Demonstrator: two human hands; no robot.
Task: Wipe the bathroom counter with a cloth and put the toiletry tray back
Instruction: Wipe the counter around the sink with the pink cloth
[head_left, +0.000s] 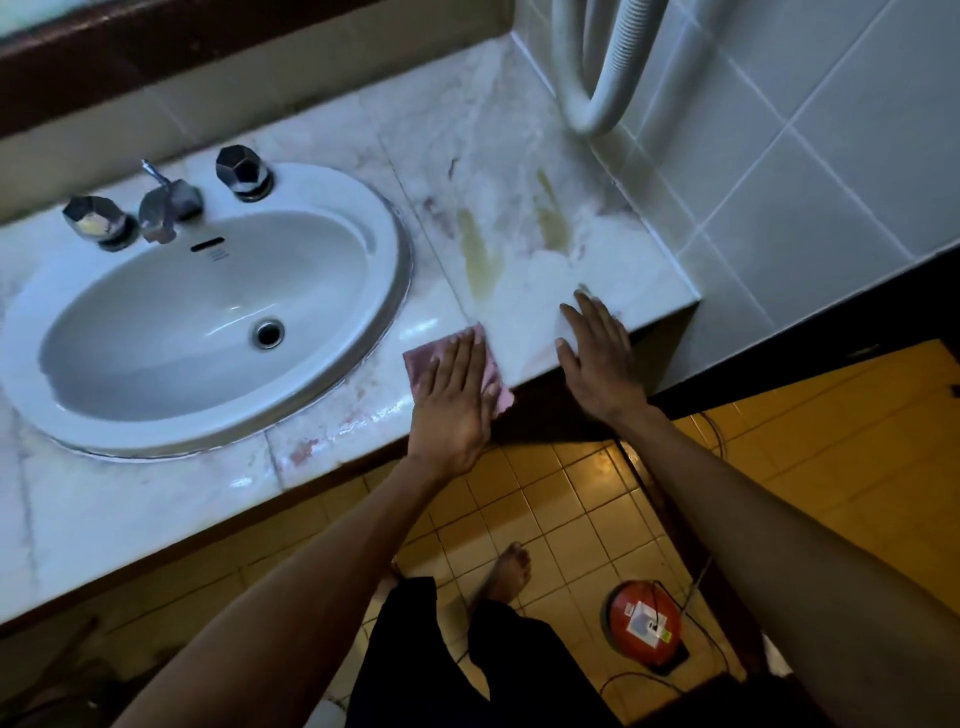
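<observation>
Fingers (460, 353) of L hand (452, 405) lie flat and extended, pressed palm-down on pink cloth (491, 382) at front edge of counter (519, 218), just R of sink (208, 312); not curled, so cloth is pinned under the palm rather than pinched. R hand (597, 353) likewise flat, fingers slightly spread, resting on bare marble near the counter's R front corner, holding nothing; hands are near each other but apart. Cloth: thin, soft, probably damp, judged light and limp; it should slide easily on polished stone under flat pressure and bunch if pushed from one edge only. Best control: palm over centre w/ fingers spread to the corners; to lift it, pinch a free corner, e.g. the one overhanging the counter lip. Counter surface: glossy, wet-looking, w/ two yellowish streaks (483, 249) and reddish marks not yet wiped, toward tiled wall (779, 156); judged slippery, so the bracing hand may skid. Toiletry tray: not in view, location cannot be told. Task stage, by judgement: wiping under way, tray return not begun. White hose (597, 78) hangs over the back corner, clear of both hands.
</observation>
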